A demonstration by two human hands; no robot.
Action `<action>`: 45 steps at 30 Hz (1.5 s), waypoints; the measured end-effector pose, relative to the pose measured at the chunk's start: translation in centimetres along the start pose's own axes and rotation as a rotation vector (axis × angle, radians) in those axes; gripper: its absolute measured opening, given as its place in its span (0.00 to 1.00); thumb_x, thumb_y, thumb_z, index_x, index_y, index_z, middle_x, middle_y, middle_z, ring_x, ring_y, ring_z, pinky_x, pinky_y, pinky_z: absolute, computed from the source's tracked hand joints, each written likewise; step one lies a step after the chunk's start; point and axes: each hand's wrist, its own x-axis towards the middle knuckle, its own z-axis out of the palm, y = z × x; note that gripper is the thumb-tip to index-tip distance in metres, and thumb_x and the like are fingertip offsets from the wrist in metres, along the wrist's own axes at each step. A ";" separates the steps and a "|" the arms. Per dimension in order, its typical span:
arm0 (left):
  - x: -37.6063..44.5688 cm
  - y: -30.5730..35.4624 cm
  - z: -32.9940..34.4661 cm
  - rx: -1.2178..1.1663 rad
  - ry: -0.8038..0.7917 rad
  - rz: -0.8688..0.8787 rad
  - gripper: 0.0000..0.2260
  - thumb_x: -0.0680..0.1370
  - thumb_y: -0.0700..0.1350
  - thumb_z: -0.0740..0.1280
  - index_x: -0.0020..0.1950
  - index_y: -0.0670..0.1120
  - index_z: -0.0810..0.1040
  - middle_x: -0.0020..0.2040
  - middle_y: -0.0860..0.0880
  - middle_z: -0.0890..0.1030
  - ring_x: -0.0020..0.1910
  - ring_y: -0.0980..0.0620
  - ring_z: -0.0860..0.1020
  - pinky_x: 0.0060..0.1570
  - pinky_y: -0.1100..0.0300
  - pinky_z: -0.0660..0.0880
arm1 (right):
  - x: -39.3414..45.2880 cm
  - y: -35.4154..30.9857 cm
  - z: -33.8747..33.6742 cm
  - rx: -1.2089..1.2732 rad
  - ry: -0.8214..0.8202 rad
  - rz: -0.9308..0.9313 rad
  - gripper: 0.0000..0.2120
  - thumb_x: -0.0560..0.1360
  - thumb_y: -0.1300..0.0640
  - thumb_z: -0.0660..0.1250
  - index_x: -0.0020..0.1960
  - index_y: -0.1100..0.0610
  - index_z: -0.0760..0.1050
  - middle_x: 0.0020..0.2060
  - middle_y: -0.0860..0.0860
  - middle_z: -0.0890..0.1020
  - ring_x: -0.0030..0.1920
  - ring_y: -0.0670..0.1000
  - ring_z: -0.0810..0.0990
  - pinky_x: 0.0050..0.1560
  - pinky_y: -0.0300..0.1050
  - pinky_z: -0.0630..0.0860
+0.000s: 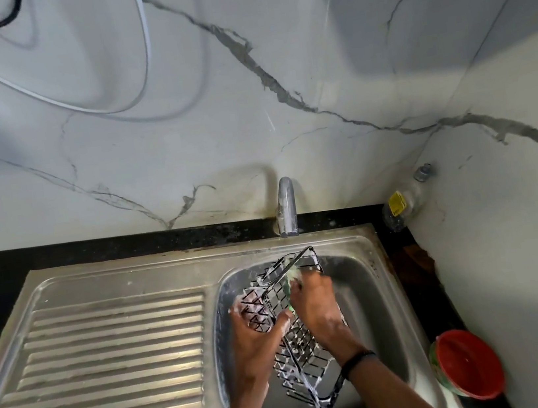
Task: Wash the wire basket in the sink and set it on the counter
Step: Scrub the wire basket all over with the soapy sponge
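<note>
While the left hand (255,340) grips the soapy black wire basket (296,331) tilted over the stainless steel sink (370,293), the right hand (316,304) presses a green sponge (293,278), fingers closed around it, against the basket's upper rim. Suds cling to the wires.

Wire basket (298,338) tilted over the sink (370,296) bowl, soapy foam along its wires. My left hand (253,339) grips its left side, fingers through the mesh. My right hand (314,304) presses a green sponge (293,278) against the upper rim. Faucet (287,206) just behind. Ribbed drainboard (116,360) to the left; red-lidded tub (468,364) on the counter at right.
</note>
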 end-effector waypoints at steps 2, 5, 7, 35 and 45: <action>0.1 0.1 0.0 -0.022 -0.005 0.000 0.53 0.64 0.63 0.80 0.82 0.52 0.58 0.79 0.47 0.68 0.76 0.45 0.68 0.74 0.41 0.68 | 0.0 -0.1 0.3 -0.029 -0.061 -0.076 0.09 0.83 0.61 0.62 0.61 0.58 0.78 0.42 0.50 0.82 0.34 0.43 0.77 0.26 0.28 0.71; 0.0 0.2 -0.2 -0.113 -0.007 0.005 0.53 0.59 0.66 0.78 0.79 0.51 0.62 0.77 0.47 0.70 0.75 0.46 0.69 0.73 0.43 0.68 | -0.7 0.5 0.8 -0.036 -0.292 -0.195 0.08 0.80 0.65 0.65 0.55 0.57 0.81 0.45 0.53 0.83 0.38 0.47 0.82 0.36 0.36 0.80; -0.1 0.1 -0.2 -0.148 -0.008 -0.021 0.53 0.60 0.64 0.78 0.80 0.50 0.61 0.77 0.46 0.70 0.73 0.47 0.70 0.72 0.46 0.68 | -1.6 1.2 0.8 -0.108 -0.495 -0.305 0.10 0.78 0.67 0.65 0.43 0.55 0.80 0.39 0.51 0.81 0.37 0.47 0.79 0.40 0.44 0.81; -0.3 2.0 0.5 0.055 0.022 -0.106 0.59 0.56 0.76 0.74 0.80 0.50 0.61 0.76 0.44 0.71 0.72 0.43 0.73 0.69 0.44 0.72 | 1.8 3.9 -3.3 -0.598 0.130 -0.672 0.21 0.70 0.68 0.72 0.61 0.54 0.77 0.59 0.56 0.79 0.54 0.56 0.82 0.49 0.49 0.83; 0.1 1.7 1.1 0.182 0.118 -0.134 0.48 0.66 0.66 0.78 0.79 0.50 0.62 0.75 0.43 0.72 0.70 0.39 0.75 0.64 0.43 0.75 | -0.1 4.8 -0.9 -0.854 -0.192 -0.616 0.30 0.77 0.72 0.64 0.77 0.62 0.64 0.80 0.61 0.60 0.77 0.63 0.65 0.70 0.59 0.74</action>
